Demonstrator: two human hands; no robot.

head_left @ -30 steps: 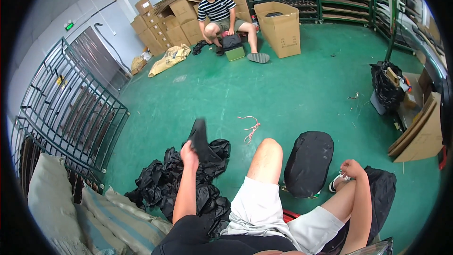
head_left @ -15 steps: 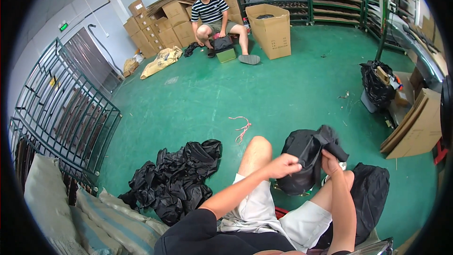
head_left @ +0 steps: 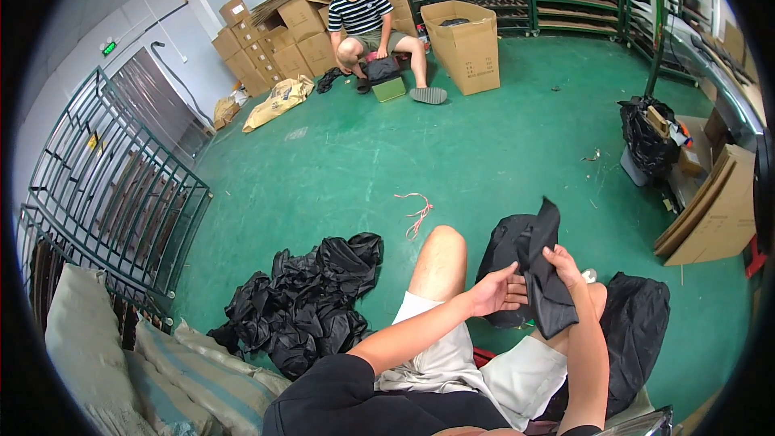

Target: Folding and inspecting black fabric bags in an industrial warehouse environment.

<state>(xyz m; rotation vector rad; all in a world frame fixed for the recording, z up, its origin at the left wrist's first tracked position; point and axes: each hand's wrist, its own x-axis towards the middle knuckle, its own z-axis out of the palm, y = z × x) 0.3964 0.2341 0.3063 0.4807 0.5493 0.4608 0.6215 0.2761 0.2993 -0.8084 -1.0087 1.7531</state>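
My right hand (head_left: 565, 265) pinches a folded piece of thin black fabric (head_left: 550, 295), perhaps a bag, which stands up in a point above my fingers and hangs below them. Beside it, my left hand (head_left: 499, 291) has its fingers stretched out against the near side of the fabric, the palm partly facing me. Behind both hands a rounded black bundle (head_left: 502, 250) stands in front of my knees, its lower part hidden by my left hand. Another full black bundle (head_left: 638, 339) rests at the right of my right leg.
A heap of crumpled black fabric (head_left: 299, 299) lies left of my legs, near pale woven sacks (head_left: 178, 363). Pink string (head_left: 421, 214) lies ahead on the green floor. A co-worker (head_left: 363, 20) sits far off beside a big carton (head_left: 464, 48). Flattened cardboard (head_left: 714, 210) leans at right.
My left hand has loosened from a closed grip into stretched fingers. The black fabric, spread over the bundle before, is now a narrow upright fold in my right hand.
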